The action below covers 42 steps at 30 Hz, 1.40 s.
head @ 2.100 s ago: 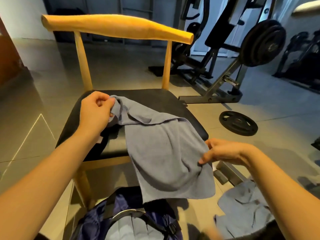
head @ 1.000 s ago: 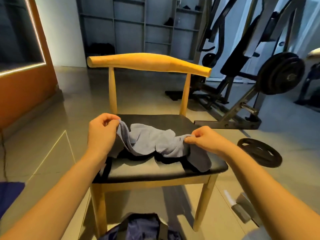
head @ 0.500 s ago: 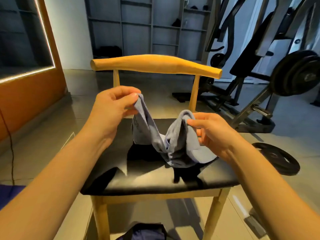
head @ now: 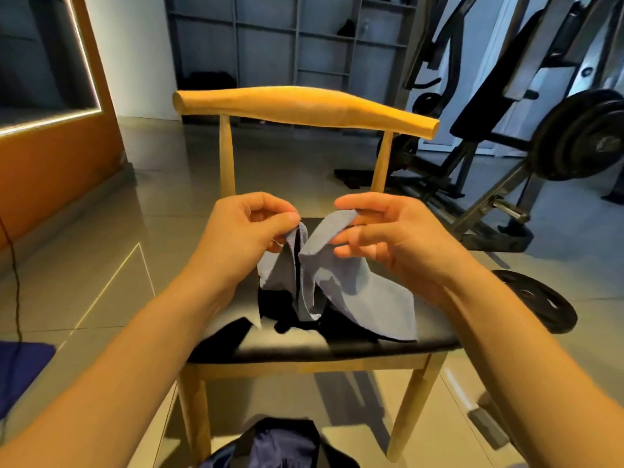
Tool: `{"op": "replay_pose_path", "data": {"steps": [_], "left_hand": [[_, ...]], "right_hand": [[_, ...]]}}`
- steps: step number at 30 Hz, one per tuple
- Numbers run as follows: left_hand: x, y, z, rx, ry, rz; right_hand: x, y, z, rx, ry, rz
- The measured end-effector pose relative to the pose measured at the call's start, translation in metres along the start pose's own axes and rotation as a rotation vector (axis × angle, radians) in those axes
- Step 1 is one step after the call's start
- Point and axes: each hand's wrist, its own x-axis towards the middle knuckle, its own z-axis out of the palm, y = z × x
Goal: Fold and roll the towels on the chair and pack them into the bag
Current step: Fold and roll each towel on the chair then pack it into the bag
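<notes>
The grip of the left hand [head: 243, 238] is a pinch, with thumb and forefinger clenched on one upper corner of a soft grey-blue terry towel [head: 358, 292]. The grip of the right hand [head: 391, 241] grasps the neighbouring corner between thumb and fingers. The two held corners are near each other but apart, with a dark vertical gap between them. Both hands are raised above the seat, and the towel hangs from them in two folds. Its lower part rests on the glossy black padded seat of a light wooden chair [head: 304, 106] and spreads toward the seat's right front edge. The chair has a curved wooden top rail on two slim posts. On the floor before the chair's front legs, at the bottom of the view, lies a dark navy fabric bag [head: 280, 444], only partly seen. To the right of the chair a round black weight plate [head: 537, 298] lies flat on the grey tiled floor [head: 101, 265]. Behind it stands a black metal weight machine [head: 580, 133] loaded with plates. An orange wall panel [head: 50, 170] stands at the left, and grey shelving [head: 270, 45] is at the back.
</notes>
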Motion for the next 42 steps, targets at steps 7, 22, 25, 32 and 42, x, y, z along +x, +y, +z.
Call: {"op": "replay_pose_path", "data": {"steps": [7,22,25,32,42], "left_hand": [[-0.003,0.002,-0.001,-0.039,-0.122,-0.061],[-0.009,-0.004,0.006,-0.142,-0.242,-0.167],[-0.010,-0.006,0.009,-0.205,-0.231,-0.135],[-0.010,-0.007,0.009,-0.154,-0.231,-0.098],[-0.012,-0.004,0.004,-0.015,-0.244,0.074]], "right_hand": [[-0.001,0.000,0.011,-0.596,-0.023,-0.195],[0.007,0.010,0.004,-0.791,0.027,-0.297],[0.010,0.017,0.008,-0.712,0.104,-0.275],[0.009,0.017,0.008,-0.613,-0.008,-0.254],[0.012,0.019,0.010,-0.623,-0.021,-0.347]]}}
